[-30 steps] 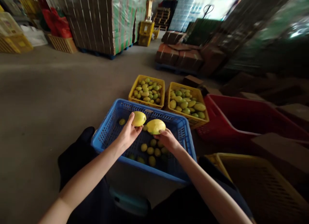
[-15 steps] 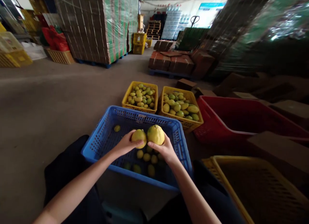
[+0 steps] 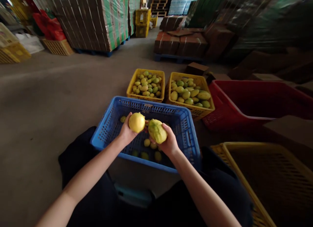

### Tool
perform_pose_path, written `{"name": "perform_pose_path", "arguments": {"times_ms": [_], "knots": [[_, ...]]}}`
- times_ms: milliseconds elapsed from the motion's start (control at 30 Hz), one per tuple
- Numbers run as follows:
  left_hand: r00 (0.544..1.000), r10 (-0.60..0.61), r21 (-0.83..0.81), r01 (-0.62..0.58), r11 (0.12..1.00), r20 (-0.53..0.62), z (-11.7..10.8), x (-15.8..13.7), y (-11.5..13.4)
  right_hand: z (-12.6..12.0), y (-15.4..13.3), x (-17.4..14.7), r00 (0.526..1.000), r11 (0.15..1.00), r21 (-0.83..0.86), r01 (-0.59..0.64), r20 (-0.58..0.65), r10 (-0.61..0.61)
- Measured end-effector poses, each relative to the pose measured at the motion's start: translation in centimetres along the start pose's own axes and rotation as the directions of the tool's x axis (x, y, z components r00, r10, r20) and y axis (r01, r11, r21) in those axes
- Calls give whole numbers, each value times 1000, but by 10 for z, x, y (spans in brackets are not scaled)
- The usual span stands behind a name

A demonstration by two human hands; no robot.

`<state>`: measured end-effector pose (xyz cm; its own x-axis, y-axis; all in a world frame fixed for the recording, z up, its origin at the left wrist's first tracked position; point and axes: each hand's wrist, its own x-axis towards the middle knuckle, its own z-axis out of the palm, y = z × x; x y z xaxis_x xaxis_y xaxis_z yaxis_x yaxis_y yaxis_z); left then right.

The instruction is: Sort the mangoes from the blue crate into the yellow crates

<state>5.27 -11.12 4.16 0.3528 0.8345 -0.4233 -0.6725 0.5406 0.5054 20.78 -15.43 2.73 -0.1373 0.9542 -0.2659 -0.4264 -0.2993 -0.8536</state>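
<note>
My left hand (image 3: 126,133) is wrapped round a smooth yellow lemon (image 3: 137,122). In my right hand (image 3: 170,142) lies a bumpier yellow-green lemon (image 3: 157,131), tilted, with its fingers partly hidden beneath it. Both fruits are held up side by side, slightly apart, above a blue plastic crate (image 3: 193,139). Several small greenish-yellow lemons (image 3: 147,142) lie on the crate's floor near its front side, and another lemon (image 3: 123,119) sits toward its left end, beyond my left hand.
Two yellow crates of fruit (image 3: 146,83) (image 3: 190,91) stand just beyond the blue one. On the right are a red bin (image 3: 215,99) and a yellow crate (image 3: 230,147). Stacked cartons on a blue pallet (image 3: 168,57) and wrapped carton stacks (image 3: 83,24) stand farther back.
Both lemons have been turned in my hands; the right one now lies tilted on its side. My hands have moved slightly apart. The view has tipped downward.
</note>
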Motion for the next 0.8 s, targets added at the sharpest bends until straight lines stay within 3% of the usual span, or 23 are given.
{"name": "perform_pose_path", "arguments": {"times_ms": [100,167,300,467,533,633,800], "knots": [[992,-40,-70,49,996,116,-2,1,0,1,-3,1,998,998,47,32,-54,-30],[989,-65,-141,84,986,136,-4,1,0,-1,-5,2,998,996,83,13,-57,-9],[990,-98,-284,124,951,102,-10,1,1,-9,-2,7,997,974,215,-73,14,71],[969,-161,-315,214,925,185,-14,-3,5,-11,6,10,986,900,407,-158,112,123],[979,-128,-297,170,940,156,-13,-3,5,-10,6,9,986,884,440,-159,114,120],[996,-84,-265,88,960,27,-11,1,2,-9,5,9,992,873,471,-123,72,101],[989,-14,-295,-30,955,-147,-9,9,-5,-13,7,11,990,875,478,-76,-71,124]]}}
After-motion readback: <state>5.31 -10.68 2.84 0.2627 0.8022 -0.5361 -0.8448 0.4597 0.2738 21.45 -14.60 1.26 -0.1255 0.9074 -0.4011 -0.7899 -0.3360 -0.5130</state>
